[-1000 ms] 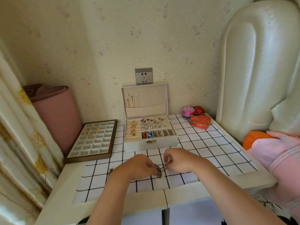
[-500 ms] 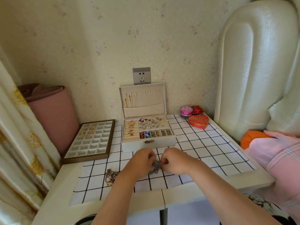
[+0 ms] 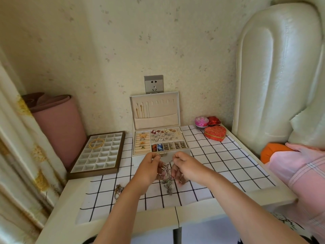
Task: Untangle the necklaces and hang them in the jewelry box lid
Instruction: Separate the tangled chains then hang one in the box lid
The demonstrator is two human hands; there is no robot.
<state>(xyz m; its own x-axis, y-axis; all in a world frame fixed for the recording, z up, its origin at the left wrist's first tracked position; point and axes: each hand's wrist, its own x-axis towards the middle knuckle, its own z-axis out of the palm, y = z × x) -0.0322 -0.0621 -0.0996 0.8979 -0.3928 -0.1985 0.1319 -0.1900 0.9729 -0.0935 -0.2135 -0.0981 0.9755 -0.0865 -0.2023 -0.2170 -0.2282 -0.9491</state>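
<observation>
Raised, necklaces (image 3: 167, 180) dangle beneath grip of left hand (image 3: 149, 169) and right hand (image 3: 186, 166).

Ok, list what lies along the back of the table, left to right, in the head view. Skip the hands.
rolled pink mat → divided tray → jewelry box → heart-shaped red box → orange cushion
</observation>
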